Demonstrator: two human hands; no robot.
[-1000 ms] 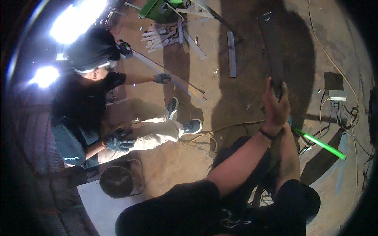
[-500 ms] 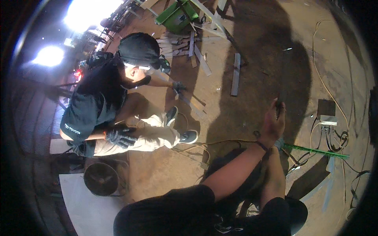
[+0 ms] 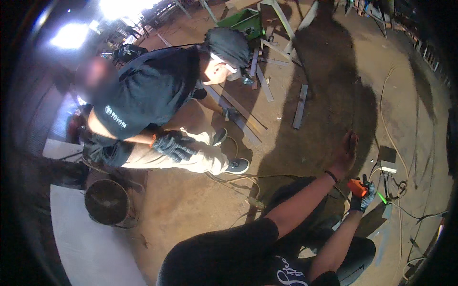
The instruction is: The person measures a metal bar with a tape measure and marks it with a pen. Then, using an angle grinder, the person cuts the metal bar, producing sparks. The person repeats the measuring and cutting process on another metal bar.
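Note:
My left hand [image 3: 345, 155] is bare, with a dark band at the wrist, and reaches forward in shadow. Its fingers are closed; a thin dark line runs away from the fingertips, but what they hold is unclear. Lower and to the right, my right hand [image 3: 364, 196] wears a grey-black glove. It is closed around a palm-sized orange object [image 3: 357, 187] whose kind I cannot tell. A short bright green strip [image 3: 381, 198] shows just right of that hand.
At left, a co-worker [image 3: 152, 90] bends over, a gloved hand near long flat metal strips [image 3: 238, 121]. Another strip [image 3: 300, 106] lies ahead. A bucket [image 3: 109, 202] stands at lower left, a green bin [image 3: 243, 24] far off. Cables surround a small box [image 3: 388, 166] at right.
My hands have moved slightly right and apart; the right one now shows the orange object. The long green streak beside it has shortened. The view has shifted, and the co-worker leans further forward.

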